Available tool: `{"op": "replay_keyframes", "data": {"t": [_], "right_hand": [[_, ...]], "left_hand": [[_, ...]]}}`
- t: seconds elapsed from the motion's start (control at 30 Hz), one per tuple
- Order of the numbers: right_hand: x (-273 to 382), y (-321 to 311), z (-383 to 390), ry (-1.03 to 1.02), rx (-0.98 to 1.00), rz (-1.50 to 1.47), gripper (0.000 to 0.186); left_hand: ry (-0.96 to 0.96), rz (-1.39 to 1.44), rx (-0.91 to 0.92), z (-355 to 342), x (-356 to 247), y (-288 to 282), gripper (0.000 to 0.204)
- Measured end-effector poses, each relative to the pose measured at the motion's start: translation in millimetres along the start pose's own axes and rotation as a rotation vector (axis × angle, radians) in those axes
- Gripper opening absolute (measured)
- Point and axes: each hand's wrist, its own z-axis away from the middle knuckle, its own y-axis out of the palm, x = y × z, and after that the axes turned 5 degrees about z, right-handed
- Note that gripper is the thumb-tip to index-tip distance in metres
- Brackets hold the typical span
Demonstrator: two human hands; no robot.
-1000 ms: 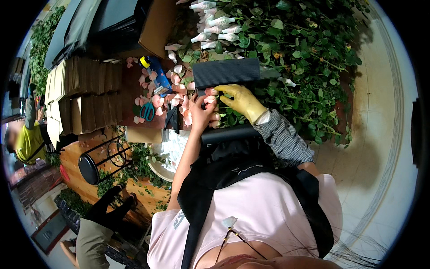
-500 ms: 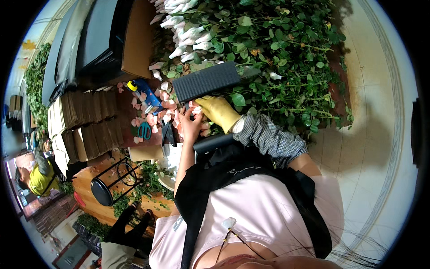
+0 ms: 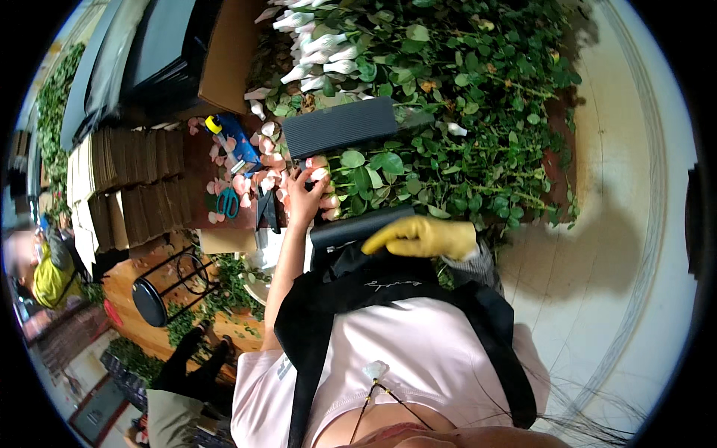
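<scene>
My bare left hand (image 3: pixel 302 200) is at the head end of a bunch of pink roses (image 3: pixel 328 201), its thumb and fingers curved around a rose head (image 3: pixel 317 166). The roses lie with leafy stems to the right, between a raised dark ribbed flap (image 3: pixel 340 127) and a nearer dark flap (image 3: pixel 358 228). My right hand (image 3: pixel 422 237), in a yellow glove, hovers by the nearer flap, close to my black apron. Its index finger stretches left, the others bend loosely, and nothing shows in it.
Teal-handled scissors (image 3: pixel 227 203), a black pointed tool (image 3: pixel 267 210), a blue box (image 3: pixel 243 153) and loose petals lie left. Beyond are folded cardboard stacks (image 3: pixel 131 164). White-netted flower heads (image 3: pixel 321 56) and leafy stems (image 3: pixel 478 97) fill the far side. A black stool (image 3: pixel 149 302) stands lower left.
My gloved right hand has drawn back from the roses toward my body and to the right. My left hand stays at the rose heads. Leafy stems now show where the glove was.
</scene>
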Motion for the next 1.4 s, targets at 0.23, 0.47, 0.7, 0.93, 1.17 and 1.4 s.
{"op": "replay_keyframes", "data": {"t": [0.23,0.47,0.7,0.93,1.17,1.4], "right_hand": [[-40,17,45,0.518,-0.211,0.127,0.045],[47,-19,32,0.027,-0.033,-0.243,0.061],[53,-22,-74,-0.023,-0.164,0.683,0.069],[7,-36,-126,0.143,-0.211,1.566,0.081],[26,-25,-139,0.311,-0.151,1.673,0.08],[19,-30,-132,0.231,-0.225,1.554,0.08]], "left_hand": [[-0.009,0.07,-0.037,6,-11,3,0.043],[0.044,0.062,-0.005,-10,12,8,0.044],[-0.26,0.23,0.316,-12,1,-32,0.032],[-0.039,-0.087,-0.479,24,-71,-269,0.02],[-0.24,-1.094,-0.729,-3,15,-410,0.05],[-0.126,-1.397,-0.87,-7,20,-395,0.036]]}}
